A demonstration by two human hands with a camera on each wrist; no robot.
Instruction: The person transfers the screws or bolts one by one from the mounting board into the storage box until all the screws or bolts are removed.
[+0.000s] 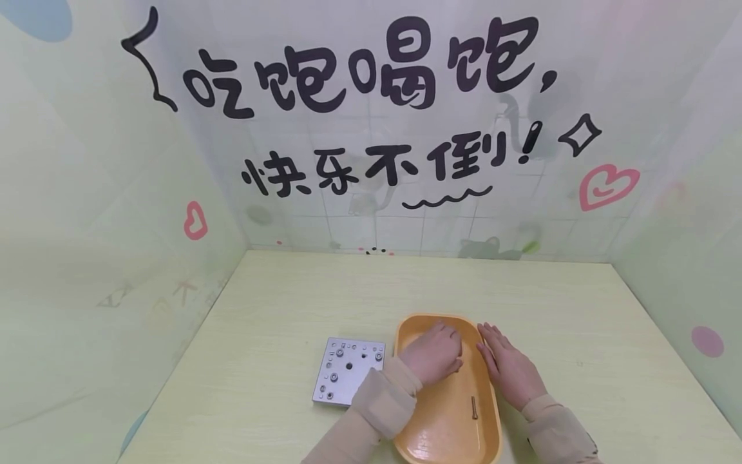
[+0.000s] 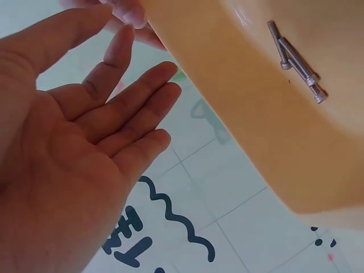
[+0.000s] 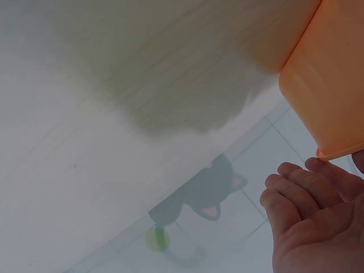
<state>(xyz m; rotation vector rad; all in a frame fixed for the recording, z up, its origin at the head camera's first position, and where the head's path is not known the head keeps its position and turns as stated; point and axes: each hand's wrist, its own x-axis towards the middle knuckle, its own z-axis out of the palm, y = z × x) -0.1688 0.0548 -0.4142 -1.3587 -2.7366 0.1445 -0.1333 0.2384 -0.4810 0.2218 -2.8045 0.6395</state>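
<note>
My left hand (image 1: 435, 353) is above the orange tray (image 1: 446, 428), near its far end. In the left wrist view its fingers are spread and loosely bent, with nothing seen in the palm. Three metal socket-head screws (image 2: 296, 62) lie close together on the tray floor there. The head view shows a screw (image 1: 474, 407) lying near the tray's right side; the left hand covers part of the floor. Along the tray's right rim rests my right hand (image 1: 513, 374), fingers nearly straight. Its fingertips touch the rim (image 3: 341, 152) in the right wrist view.
Left of the tray a square metal plate (image 1: 362, 367) lies on the pale wooden table (image 1: 278, 303), with screws and holes across its top. The left sleeve (image 1: 385, 403) overlaps its near right corner. Printed curtains (image 1: 371, 225) enclose the table at the back and sides.
</note>
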